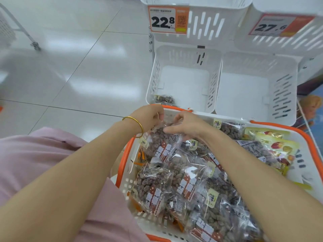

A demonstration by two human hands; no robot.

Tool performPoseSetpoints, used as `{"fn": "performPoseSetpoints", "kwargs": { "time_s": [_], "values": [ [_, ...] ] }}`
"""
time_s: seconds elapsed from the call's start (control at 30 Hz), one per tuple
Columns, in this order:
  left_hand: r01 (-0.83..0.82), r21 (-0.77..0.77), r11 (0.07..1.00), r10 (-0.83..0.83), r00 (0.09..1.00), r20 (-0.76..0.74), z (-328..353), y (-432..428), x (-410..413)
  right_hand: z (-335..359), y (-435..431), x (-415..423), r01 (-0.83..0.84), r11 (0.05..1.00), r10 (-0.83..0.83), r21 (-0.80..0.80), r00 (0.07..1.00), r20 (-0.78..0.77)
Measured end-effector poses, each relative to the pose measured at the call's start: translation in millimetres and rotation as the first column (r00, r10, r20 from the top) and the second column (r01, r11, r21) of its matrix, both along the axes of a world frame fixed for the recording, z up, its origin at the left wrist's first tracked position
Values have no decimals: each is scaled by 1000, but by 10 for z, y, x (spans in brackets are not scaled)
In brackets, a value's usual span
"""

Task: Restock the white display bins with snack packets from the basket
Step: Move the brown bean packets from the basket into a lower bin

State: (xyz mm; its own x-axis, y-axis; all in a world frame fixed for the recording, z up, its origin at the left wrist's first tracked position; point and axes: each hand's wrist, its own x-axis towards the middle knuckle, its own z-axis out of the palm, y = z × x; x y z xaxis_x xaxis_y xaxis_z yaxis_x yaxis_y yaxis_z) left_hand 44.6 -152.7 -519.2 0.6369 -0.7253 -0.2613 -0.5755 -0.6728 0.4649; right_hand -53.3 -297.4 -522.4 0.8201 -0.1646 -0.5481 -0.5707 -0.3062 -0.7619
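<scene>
A white basket with an orange rim sits in front of me, full of clear snack packets of dark brown pieces and some yellow packets at its right. My left hand and my right hand both pinch the top edge of one clear packet, held upright at the basket's far left corner. Beyond the basket stand two low white display bins: the left bin holds one clear packet in its near left corner, the right bin shows only its bare floor.
Two upper white bins carry price tags reading 22.8 and 27.6. Glossy white floor tiles spread to the left, with a wheeled rack leg at the far left. My pink garment fills the lower left.
</scene>
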Motion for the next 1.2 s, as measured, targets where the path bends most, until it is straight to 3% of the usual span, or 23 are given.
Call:
{"fn": "performPoseSetpoints", "kwargs": {
  "time_s": [0.13,0.23,0.33,0.37,0.43,0.5,0.6,0.7,0.8,0.9,1.0,1.07,1.2],
  "values": [
    [-41,-124,991,39,999,-21,76,-18,-51,27,18,-31,-7,999,3,51,997,73],
    [-134,-303,943,126,991,-44,220,-79,-112,89,-57,-74,116,990,-127,78,979,161],
    [-275,-429,860,298,954,-14,400,-125,-50,172,-178,-110,295,895,-370,336,910,186],
    [-360,-430,828,360,929,-84,455,-126,-25,193,-224,-120,337,839,-445,428,877,182],
    [-536,-354,767,411,833,-370,498,-126,-1,246,-306,-130,367,738,-547,567,816,184],
    [-614,-294,732,296,675,-676,476,-143,-35,292,-351,-120,339,673,-587,657,785,196],
    [-630,-313,711,135,559,-818,343,-181,-24,330,-383,-88,280,668,-572,690,786,235],
    [-643,-369,671,165,615,-771,330,-193,-14,345,-494,-36,197,798,-425,570,854,300],
    [-487,-415,768,175,784,-596,290,-210,31,368,-679,80,53,931,-154,362,955,255],
    [-368,-435,822,175,890,-422,271,-303,142,395,-813,304,-46,980,10,192,982,188],
    [-356,-442,823,243,925,-292,286,-452,315,389,-913,634,-15,985,-23,173,976,217],
    [-383,-468,796,272,918,-289,298,-540,435,338,-957,849,84,980,-131,182,956,263],
    [-472,-495,730,437,879,-193,84,-538,667,69,-1064,1153,304,932,-359,195,838,411]
  ]
}}
